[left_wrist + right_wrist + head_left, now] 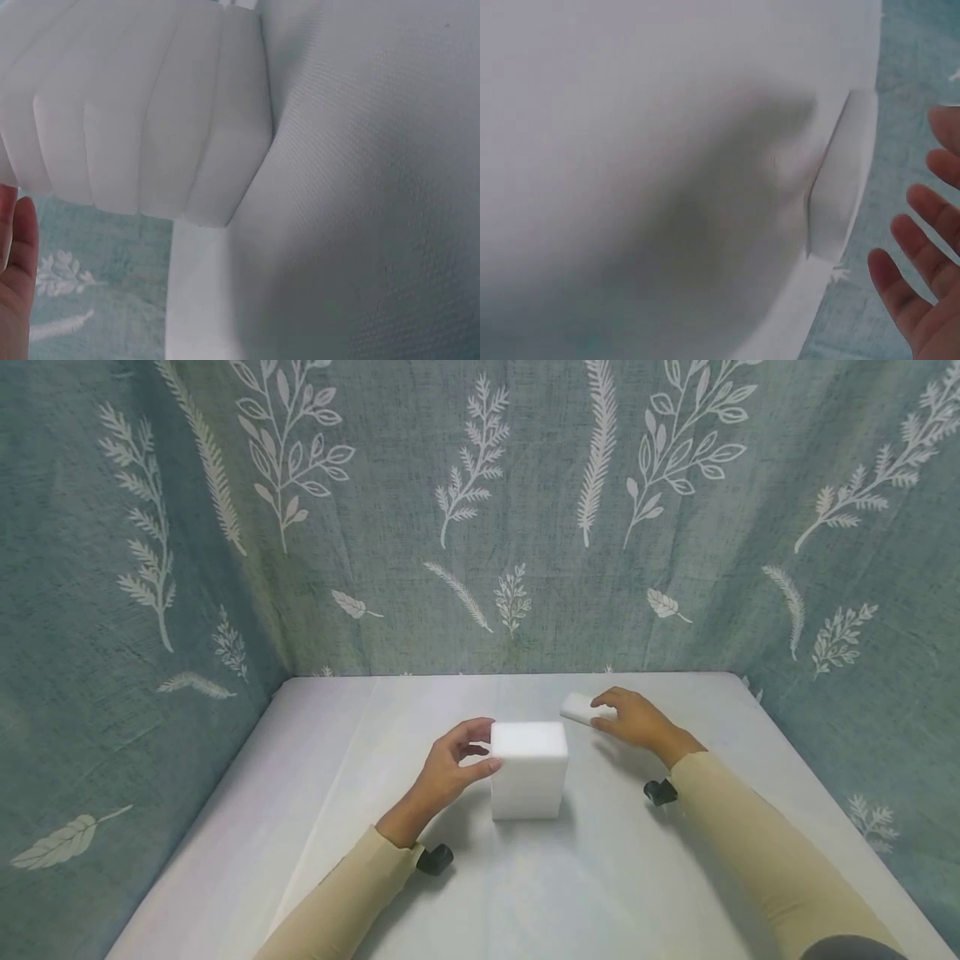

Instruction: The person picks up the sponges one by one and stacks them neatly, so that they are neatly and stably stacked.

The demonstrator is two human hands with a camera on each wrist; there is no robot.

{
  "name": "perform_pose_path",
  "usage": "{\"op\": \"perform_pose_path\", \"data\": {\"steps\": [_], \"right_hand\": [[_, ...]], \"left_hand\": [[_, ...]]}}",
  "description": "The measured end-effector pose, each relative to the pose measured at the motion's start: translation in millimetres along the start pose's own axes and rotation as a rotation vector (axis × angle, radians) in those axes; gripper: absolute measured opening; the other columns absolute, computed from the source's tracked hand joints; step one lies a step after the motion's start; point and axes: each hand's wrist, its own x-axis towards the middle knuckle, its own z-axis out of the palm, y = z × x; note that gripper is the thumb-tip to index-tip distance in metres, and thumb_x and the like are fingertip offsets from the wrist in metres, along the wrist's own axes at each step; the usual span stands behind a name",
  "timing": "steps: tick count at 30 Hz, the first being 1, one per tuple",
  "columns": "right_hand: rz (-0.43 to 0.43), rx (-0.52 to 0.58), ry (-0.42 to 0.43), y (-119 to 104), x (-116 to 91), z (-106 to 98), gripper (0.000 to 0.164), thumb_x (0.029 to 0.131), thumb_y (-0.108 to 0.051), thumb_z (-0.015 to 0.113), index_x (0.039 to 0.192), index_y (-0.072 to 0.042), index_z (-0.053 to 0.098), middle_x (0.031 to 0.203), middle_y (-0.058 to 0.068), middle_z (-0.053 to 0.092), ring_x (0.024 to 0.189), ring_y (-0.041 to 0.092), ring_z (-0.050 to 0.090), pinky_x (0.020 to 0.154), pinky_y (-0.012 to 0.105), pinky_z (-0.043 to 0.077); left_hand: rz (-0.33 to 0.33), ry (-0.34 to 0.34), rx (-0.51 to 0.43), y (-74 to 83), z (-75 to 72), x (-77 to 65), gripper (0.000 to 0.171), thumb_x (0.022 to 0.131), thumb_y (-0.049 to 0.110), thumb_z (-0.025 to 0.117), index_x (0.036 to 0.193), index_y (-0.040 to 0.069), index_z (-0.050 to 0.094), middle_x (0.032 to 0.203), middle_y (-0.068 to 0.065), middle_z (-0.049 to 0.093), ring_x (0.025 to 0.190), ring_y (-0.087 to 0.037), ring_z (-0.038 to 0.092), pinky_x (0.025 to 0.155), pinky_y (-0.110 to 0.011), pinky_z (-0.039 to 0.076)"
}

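Observation:
A stack of several white, flat sponge-like blocks [528, 777] stands upright in the middle of the table; its layers show in the left wrist view [112, 127]. My left hand [442, 768] holds the stack's upper left side, thumb at the front corner and fingers toward the back. Only part of that hand [15, 277] shows in the left wrist view. Farther back on the right, a single white block [579, 708] lies flat. Around its right end, my right hand [633, 718] has thumb and fingers spread apart; contact with the block is unclear.
A pale white cloth [360, 793] covers the table. Green curtains [390, 510] with white leaf prints hang along the back and both sides. Each wrist carries a small black camera, the left one [435, 860] close above the cloth. A dark rounded shape [851, 947] shows at bottom right.

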Motion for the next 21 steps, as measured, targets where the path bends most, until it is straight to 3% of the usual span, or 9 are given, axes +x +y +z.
{"op": "perform_pose_path", "data": {"steps": [4, 10, 21], "right_hand": [[0.053, -0.022, -0.012, 10, 9, 2, 0.038, 0.091, -0.031, 0.069, 0.119, -0.007, 0.064, 0.129, 0.013, 0.055, 0.123, 0.036, 0.048, 0.102, 0.054, 0.037], [0.057, -0.026, -0.039, 18, 14, 6, 0.042, 0.088, -0.032, 0.072, 0.12, -0.006, 0.063, 0.129, 0.016, 0.052, 0.124, 0.039, 0.045, 0.103, 0.055, 0.036], [0.106, -0.039, -0.084, 18, 17, 13, 0.047, 0.087, -0.032, 0.073, 0.124, -0.005, 0.062, 0.136, 0.021, 0.046, 0.128, 0.042, 0.04, 0.105, 0.057, 0.032]], "left_hand": [[-0.007, -0.001, -0.007, 7.2, -0.6, -0.7, 0.055, 0.084, 0.004, 0.075, 0.133, -0.004, 0.051, 0.12, -0.014, 0.062, 0.113, -0.027, 0.057, 0.095, -0.056, 0.044], [-0.01, -0.003, -0.02, 8.7, -2.0, -0.3, 0.056, 0.084, 0.004, 0.074, 0.133, -0.007, 0.05, 0.119, -0.016, 0.062, 0.112, -0.029, 0.056, 0.095, -0.06, 0.043], [-0.026, -0.004, -0.018, 8.0, -2.5, -1.1, 0.054, 0.084, 0.006, 0.076, 0.132, -0.003, 0.053, 0.119, -0.011, 0.063, 0.111, -0.024, 0.057, 0.095, -0.051, 0.046]]}}
